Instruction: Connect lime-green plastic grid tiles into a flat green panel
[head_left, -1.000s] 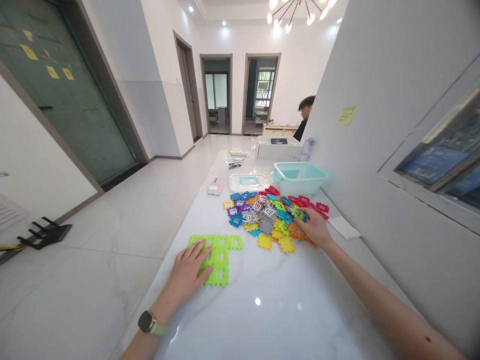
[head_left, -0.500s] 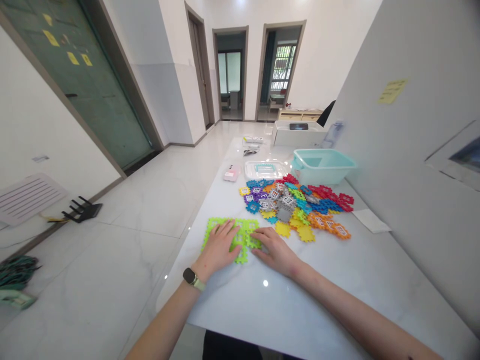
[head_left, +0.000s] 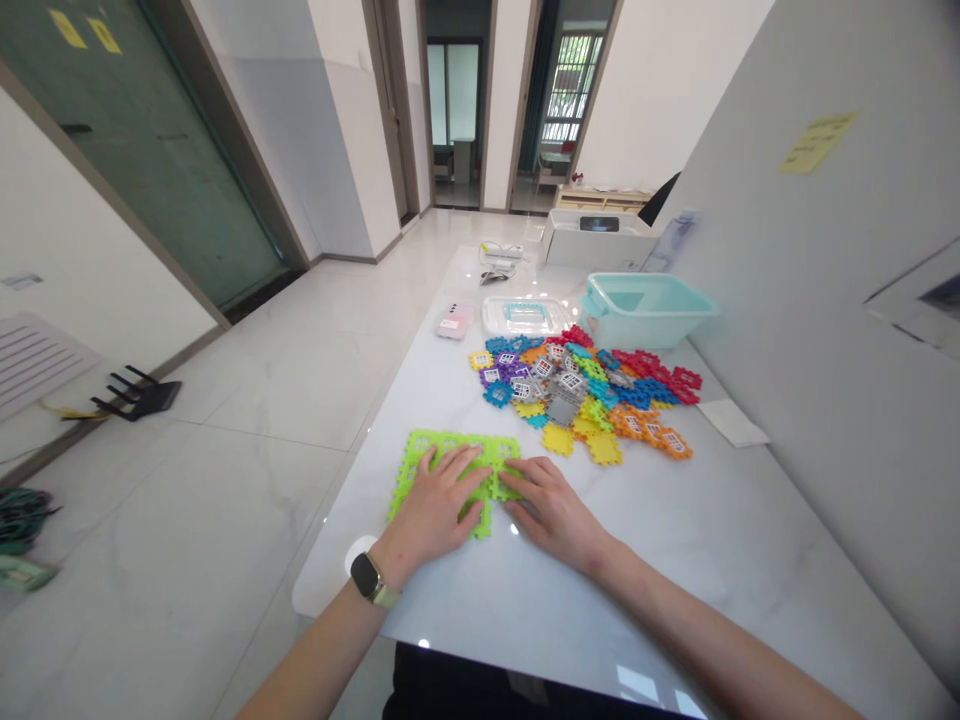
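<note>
the left hand (head_left: 435,503) lies spread on green tiles (head_left: 469,439); the right hand (head_left: 556,508) touches their edge, grip unclear.

Room runs right of the right hand (head_left: 553,510) — tile pile (head_left: 562,408) obstructs beyond.

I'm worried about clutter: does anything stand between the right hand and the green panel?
Nothing visible does: the right hand touches the green panel at its right side. The multicoloured pile lies farther up the table, out of the way.
</note>
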